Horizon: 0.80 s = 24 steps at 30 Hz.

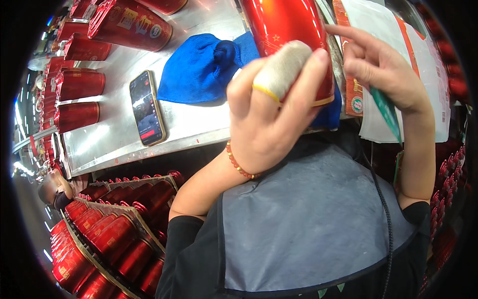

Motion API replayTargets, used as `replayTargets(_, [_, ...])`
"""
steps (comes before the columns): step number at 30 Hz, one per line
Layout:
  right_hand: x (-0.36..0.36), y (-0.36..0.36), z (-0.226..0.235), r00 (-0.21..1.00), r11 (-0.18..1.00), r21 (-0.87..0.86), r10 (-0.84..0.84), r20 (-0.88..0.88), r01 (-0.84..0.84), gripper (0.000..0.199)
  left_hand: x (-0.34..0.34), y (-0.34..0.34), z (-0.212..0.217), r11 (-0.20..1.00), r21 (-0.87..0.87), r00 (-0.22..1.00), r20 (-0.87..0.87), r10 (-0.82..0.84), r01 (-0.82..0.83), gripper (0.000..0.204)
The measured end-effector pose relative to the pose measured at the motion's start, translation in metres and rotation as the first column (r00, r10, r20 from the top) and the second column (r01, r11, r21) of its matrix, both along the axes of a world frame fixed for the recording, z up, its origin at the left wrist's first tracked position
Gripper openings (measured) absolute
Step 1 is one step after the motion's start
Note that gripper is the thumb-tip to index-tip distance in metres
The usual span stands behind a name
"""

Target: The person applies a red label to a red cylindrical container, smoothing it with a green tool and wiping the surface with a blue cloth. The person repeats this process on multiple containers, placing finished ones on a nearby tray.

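The left hand (264, 124) curls over a glossy red cylinder (286, 22), grip unclear. The right hand (383, 70) clasps a tapered green tool (385, 112).

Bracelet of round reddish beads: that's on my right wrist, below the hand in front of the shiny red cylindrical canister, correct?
Wrong wrist: the head view shows the bracelet on your left wrist, below the left hand in front of the canister.
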State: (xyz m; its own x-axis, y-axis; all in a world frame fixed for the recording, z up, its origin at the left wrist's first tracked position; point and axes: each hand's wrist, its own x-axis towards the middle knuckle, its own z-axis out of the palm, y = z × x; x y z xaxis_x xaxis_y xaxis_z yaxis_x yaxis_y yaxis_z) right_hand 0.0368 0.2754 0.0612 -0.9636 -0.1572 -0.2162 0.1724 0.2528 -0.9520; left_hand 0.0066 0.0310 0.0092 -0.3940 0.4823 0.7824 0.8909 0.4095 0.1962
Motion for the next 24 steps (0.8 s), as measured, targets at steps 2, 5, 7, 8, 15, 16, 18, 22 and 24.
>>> replayTargets(2, [-0.006,0.008,0.009,0.999,0.996,0.085,-0.027,-0.021,0.028,0.068,-0.001,-0.001,0.001,1.000,-0.022,0.997,0.074,0.023,-0.022,0.071])
replayTargets(5, [-0.013,0.029,0.002,0.999,0.977,0.212,0.002,-0.038,0.006,0.068,0.002,-0.012,-0.005,0.992,0.127,0.946,0.318,-0.065,0.026,0.070])
replayTargets(7, [-0.022,0.027,-0.004,0.995,0.983,0.186,0.011,-0.101,0.008,0.071,0.007,-0.018,-0.012,0.981,0.195,0.887,0.449,-0.110,0.022,0.069])
replayTargets(8, [-0.025,0.022,-0.005,0.993,0.981,0.188,-0.026,-0.117,0.048,0.069,0.010,-0.022,-0.017,0.981,0.191,0.861,0.494,-0.119,0.027,0.070])
replayTargets(15, [-0.075,-0.026,0.001,0.991,0.978,-0.208,0.001,0.134,0.028,0.082,0.032,-0.039,-0.020,0.980,0.174,0.922,0.357,-0.153,0.096,0.039])
replayTargets(16, [-0.072,-0.027,0.008,0.986,0.965,-0.262,0.026,0.167,0.019,0.083,0.034,-0.038,-0.020,0.980,0.176,0.926,0.344,-0.154,0.097,0.038])
replayTargets(18, [-0.072,-0.028,0.013,0.977,0.919,-0.393,0.106,0.183,-0.026,0.083,0.033,-0.037,-0.018,0.977,0.172,0.936,0.306,-0.174,0.125,0.038])
replayTargets(22, [-0.071,-0.036,0.020,0.982,0.941,-0.339,0.064,0.178,0.000,0.078,0.025,-0.037,-0.011,0.979,0.054,0.966,0.160,-0.201,0.195,0.034])
replayTargets(24, [-0.075,-0.030,0.021,0.973,0.931,-0.364,0.111,0.201,-0.031,0.076,0.019,-0.032,-0.011,0.974,0.002,0.974,-0.018,-0.227,0.227,0.032])
